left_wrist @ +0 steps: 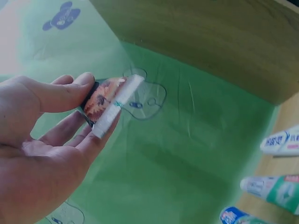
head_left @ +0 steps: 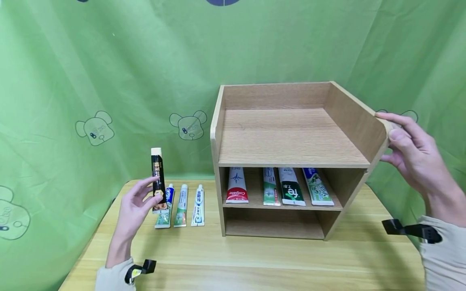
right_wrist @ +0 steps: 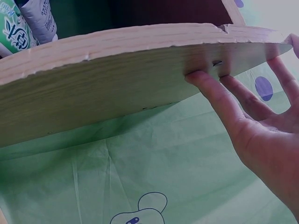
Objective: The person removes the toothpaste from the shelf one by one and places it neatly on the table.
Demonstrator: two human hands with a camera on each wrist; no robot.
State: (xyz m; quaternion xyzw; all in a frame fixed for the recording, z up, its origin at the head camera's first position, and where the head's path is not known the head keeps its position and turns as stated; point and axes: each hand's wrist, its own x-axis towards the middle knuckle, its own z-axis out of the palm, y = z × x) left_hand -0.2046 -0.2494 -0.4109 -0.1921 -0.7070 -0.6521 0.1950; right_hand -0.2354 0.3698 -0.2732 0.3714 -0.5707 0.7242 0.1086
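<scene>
Right sleeve [head_left: 442,258]: nearest the camera, by the near right corner of the desk [head_left: 255,262].
Left hand [head_left: 134,206]: holds the black tube [head_left: 157,161] in a narrow pinch near its flat end, thumb to one side, fingers to the other.
Black tube: upright, white cap up, in the air near the desk's far left corner.
Desk tubes: blue-capped tube [head_left: 163,220], slim green-and-white tube [head_left: 181,208] and white tube [head_left: 198,208] lie side by side, apart, caps toward the desk's far edge.
Shelf [head_left: 291,137]: stands toward the desk's far edge, right of the desk tubes; its middle board [head_left: 255,192] carries four tubes, flat ends frontward, the widest gap being right of the red-ended tube [head_left: 237,190].
Right hand [head_left: 418,161]: fingertips rest on the shelf's right side panel [head_left: 356,117], one at its top edge; no full clasp seen.
Pinch, assessed: low on the tube, so the cap end may swing; light, even pressure and a slow wrist turn are advised.
Clearance, assessed: carry above the desk tubes to avoid disturbing them.
Bracing, assessed: steady contact suffices; a sideways push could shift the shelf.
</scene>
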